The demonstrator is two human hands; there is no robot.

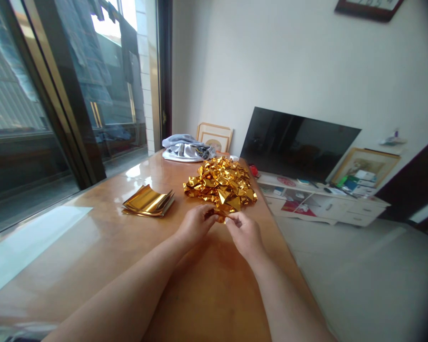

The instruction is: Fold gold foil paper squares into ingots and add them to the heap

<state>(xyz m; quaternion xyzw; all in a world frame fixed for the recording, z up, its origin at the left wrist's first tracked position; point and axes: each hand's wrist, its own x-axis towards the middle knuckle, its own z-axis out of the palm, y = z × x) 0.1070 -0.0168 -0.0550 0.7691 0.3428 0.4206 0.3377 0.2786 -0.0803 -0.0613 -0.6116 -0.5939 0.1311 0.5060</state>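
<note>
Low over the counter (207,294), the left hand (198,223) and right hand (246,235) hold a small gold foil piece (221,216) between them, fingers of each closed in a pinch at its ends. Its long axis runs roughly from 9 to 3 o'clock. From it, a foil stack (148,200) lies toward 10 o'clock, the folded foil pile (223,183) just beyond at 12, and bundled cloth (185,147) farther at 11.

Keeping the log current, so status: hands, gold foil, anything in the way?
Left hand, right hand: fingers on small foil piece. Foil pile close ahead. Sheet stack off left, clear of both.
</note>
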